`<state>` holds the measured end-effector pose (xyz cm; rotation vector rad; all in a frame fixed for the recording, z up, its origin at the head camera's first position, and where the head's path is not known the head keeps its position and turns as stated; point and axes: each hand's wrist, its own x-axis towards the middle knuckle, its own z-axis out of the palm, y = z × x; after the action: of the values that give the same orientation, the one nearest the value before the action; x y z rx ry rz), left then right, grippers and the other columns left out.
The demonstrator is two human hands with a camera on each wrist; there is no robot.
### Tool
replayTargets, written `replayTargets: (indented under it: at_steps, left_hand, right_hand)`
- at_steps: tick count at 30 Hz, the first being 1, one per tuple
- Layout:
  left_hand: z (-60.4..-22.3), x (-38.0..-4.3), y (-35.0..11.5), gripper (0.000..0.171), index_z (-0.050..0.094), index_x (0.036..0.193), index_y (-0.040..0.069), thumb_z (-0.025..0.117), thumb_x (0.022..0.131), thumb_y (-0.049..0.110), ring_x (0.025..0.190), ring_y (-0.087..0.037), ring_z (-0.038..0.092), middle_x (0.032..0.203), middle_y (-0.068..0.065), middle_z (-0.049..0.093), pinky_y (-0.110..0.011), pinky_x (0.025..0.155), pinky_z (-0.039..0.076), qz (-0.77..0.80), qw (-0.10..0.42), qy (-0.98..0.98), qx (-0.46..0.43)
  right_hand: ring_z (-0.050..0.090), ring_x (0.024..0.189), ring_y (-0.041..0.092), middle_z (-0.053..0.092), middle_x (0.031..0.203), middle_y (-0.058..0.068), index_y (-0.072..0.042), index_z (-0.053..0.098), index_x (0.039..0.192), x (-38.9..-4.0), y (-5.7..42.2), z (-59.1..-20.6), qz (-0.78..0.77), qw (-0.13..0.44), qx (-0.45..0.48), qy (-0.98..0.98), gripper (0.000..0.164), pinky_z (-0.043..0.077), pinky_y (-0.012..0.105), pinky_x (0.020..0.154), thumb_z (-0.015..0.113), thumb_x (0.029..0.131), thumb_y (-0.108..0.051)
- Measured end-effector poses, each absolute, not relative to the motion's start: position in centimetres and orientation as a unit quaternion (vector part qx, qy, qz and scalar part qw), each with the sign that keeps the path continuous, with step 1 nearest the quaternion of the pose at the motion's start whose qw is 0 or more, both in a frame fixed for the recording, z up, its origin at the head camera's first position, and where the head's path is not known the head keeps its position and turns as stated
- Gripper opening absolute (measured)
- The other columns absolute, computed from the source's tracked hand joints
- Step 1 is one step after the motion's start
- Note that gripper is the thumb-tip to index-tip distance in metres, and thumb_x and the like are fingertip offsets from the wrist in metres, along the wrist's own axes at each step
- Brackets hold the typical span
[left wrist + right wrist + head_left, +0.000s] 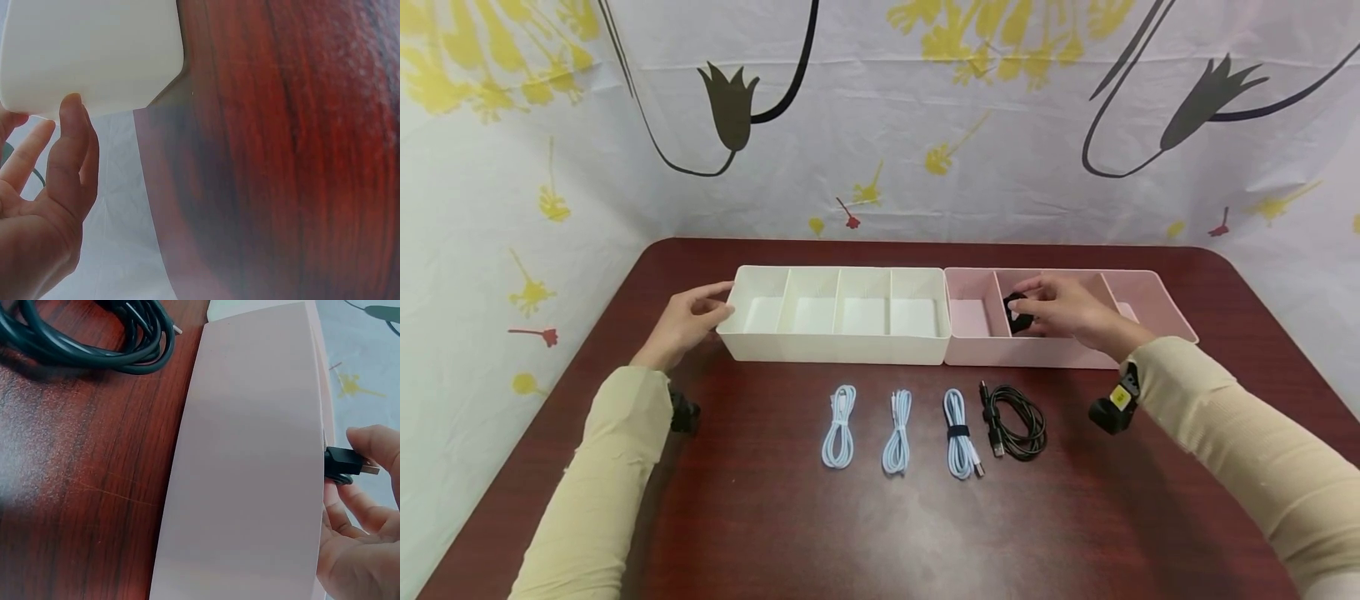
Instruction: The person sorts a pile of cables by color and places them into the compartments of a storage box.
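In the head view my right hand (pixel 1067 310) reaches into a compartment of the pink divided box (pixel 1030 353), pinching a black USB cable (pixel 1018 313). Its plug (pixel 344 462) shows beside the box rim in the right wrist view; the rest of that cable is mostly hidden by the wall. At the far left, my left hand (pixel 681 323) touches the outer end of the white divided box (pixel 835 349) with its fingertips. In the left wrist view those fingers (pixel 67 147) are fairly straight against the white end wall.
Before the boxes, which stand end to end, lie three light-blue cables: a left one (pixel 839 429), a middle one (pixel 897 435) and one with a dark strap (pixel 958 433). A coiled black cable (pixel 1024 423) lies beside them. A patterned cloth (pixel 880 125) hangs behind the table.
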<state>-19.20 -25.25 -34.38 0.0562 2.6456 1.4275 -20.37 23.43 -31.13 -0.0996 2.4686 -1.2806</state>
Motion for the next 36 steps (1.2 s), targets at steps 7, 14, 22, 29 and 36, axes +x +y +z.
replayTargets:
  at_steps: [7, 14, 22, 29, 36]
  left_hand:
    - [-34.6, -19.3, -25.4, 0.049, 0.035, 0.137, 0.012, 0.049, 0.092, 0.024, 0.090, -0.023, 0.053, 0.110, -0.021, 0.051, -0.040, 0.074, 0.048, 0.474, 0.067, 0.878, 0.019]
    - [-34.8, -19.4, -25.4, 0.049, 0.035, 0.137, 0.013, 0.049, 0.092, 0.023, 0.092, -0.026, 0.052, 0.111, -0.020, 0.051, -0.041, 0.075, 0.048, 0.478, 0.069, 0.875, 0.021]
    - [-34.7, -19.4, -25.4, 0.049, 0.035, 0.137, 0.013, 0.049, 0.092, 0.024, 0.092, -0.026, 0.052, 0.111, -0.020, 0.051, -0.041, 0.075, 0.048, 0.476, 0.070, 0.877, 0.017]
    - [-34.7, -19.4, -25.4, 0.049, 0.035, 0.137, 0.014, 0.049, 0.092, 0.024, 0.091, -0.025, 0.052, 0.111, -0.020, 0.051, -0.041, 0.075, 0.048, 0.481, 0.072, 0.874, 0.015]
    - [-34.7, -19.4, -25.4, 0.049, 0.035, 0.137, 0.014, 0.049, 0.091, 0.025, 0.090, -0.023, 0.052, 0.110, -0.019, 0.051, -0.040, 0.074, 0.048, 0.478, 0.070, 0.876, 0.017]
  right_hand:
    - [0.056, 0.076, 0.015, 0.042, 0.118, 0.024, 0.005, 0.034, 0.129, -20.4, 23.0, -31.2, -0.451, 0.194, -0.033, 0.871, 0.052, 0.050, 0.029, 0.067, 0.053, 0.089, -0.022]
    - [0.056, 0.072, 0.016, 0.041, 0.119, 0.024, 0.004, 0.033, 0.130, -20.4, 22.7, -31.2, -0.448, 0.193, -0.027, 0.873, 0.053, 0.050, 0.030, 0.066, 0.053, 0.090, -0.025]
    - [0.056, 0.071, 0.014, 0.041, 0.119, 0.024, 0.004, 0.034, 0.130, -20.6, 22.4, -31.4, -0.448, 0.184, -0.023, 0.874, 0.051, 0.050, 0.032, 0.067, 0.052, 0.090, -0.023]
    - [0.056, 0.077, 0.019, 0.042, 0.118, 0.024, 0.005, 0.035, 0.127, -20.7, 22.3, -31.8, -0.443, 0.175, -0.023, 0.879, 0.048, 0.050, 0.034, 0.071, 0.052, 0.090, -0.020]
    - [0.055, 0.081, 0.024, 0.040, 0.118, 0.024, 0.005, 0.033, 0.128, -20.5, 22.0, -31.5, -0.448, 0.180, -0.016, 0.876, 0.048, 0.050, 0.033, 0.070, 0.050, 0.090, -0.019]
